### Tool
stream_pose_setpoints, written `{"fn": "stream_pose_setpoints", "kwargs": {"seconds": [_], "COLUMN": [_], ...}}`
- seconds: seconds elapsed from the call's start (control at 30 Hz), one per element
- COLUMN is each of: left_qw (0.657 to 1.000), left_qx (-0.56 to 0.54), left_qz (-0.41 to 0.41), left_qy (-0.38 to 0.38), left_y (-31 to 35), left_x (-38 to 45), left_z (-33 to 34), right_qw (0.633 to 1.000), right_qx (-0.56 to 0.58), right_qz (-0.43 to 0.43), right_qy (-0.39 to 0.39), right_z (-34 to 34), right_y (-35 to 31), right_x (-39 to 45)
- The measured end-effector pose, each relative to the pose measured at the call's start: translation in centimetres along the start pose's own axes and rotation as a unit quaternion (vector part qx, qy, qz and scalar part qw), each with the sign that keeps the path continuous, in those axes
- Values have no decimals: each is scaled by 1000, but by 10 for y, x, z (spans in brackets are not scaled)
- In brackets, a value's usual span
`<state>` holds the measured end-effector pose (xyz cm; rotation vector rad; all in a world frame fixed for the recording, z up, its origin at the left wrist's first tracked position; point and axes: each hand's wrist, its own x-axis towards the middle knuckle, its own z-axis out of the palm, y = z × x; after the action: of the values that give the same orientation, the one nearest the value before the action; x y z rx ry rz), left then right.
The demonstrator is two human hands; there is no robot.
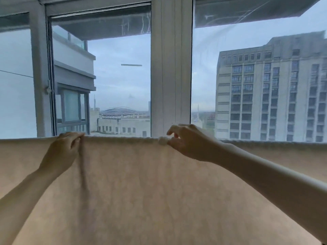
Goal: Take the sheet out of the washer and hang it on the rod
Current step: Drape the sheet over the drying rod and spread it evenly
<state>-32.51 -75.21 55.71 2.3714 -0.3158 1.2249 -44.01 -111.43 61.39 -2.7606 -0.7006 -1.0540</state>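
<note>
Hanging across the whole width of the view, one pale beige, softly textured fabric sheet point(141, 183) is draped over a horizontal line at mid-height; the rod itself is hidden under the fold. One long vertical crease runs down from the top edge below the left hand.

Two bare hands at the top edge, well apart. Left hand point(62, 152): fingers curled over the fold, pinching the sheet between thumb and fingertips. Right hand point(187, 142): thumb and forefinger pinch a small bunched bit of the top edge; the other fingers are raised and loosely bent above the fabric. Both forearms reach up from the lower corners.

Behind the sheet: one white-framed window point(170, 68) with a thick central post, and three glass panes counted. Through the glass, one tall grey multi-storey building point(272, 96) on the right, one nearer grey balcony block point(74, 71) on the left, one low domed structure point(122, 110) far off, overcast sky.
</note>
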Motion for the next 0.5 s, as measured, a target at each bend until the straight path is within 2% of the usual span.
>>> {"fn": "stream_pose_setpoints", "kwargs": {"seconds": [0.07, 0.17, 0.27, 0.5], "left_qw": [999, 994, 984, 990], "left_qx": [10, -77, -131, -107], "left_qz": [35, 18, 44, 96], "left_qy": [-20, -71, -109, -6], "left_y": [-26, -49, -66, -95], "left_x": [7, 14, 20, 31], "left_z": [-8, -21, -32, -41], "right_qw": [1000, 999, 998, 992], "right_qx": [-16, -44, -41, -101], "right_qz": [10, 29, 51, 56], "right_qy": [-2, 5, 24, 54], "right_z": [16, 36, 50, 59], "right_y": [-24, -52, -67, -82], "right_x": [18, 37, 49, 57]}}
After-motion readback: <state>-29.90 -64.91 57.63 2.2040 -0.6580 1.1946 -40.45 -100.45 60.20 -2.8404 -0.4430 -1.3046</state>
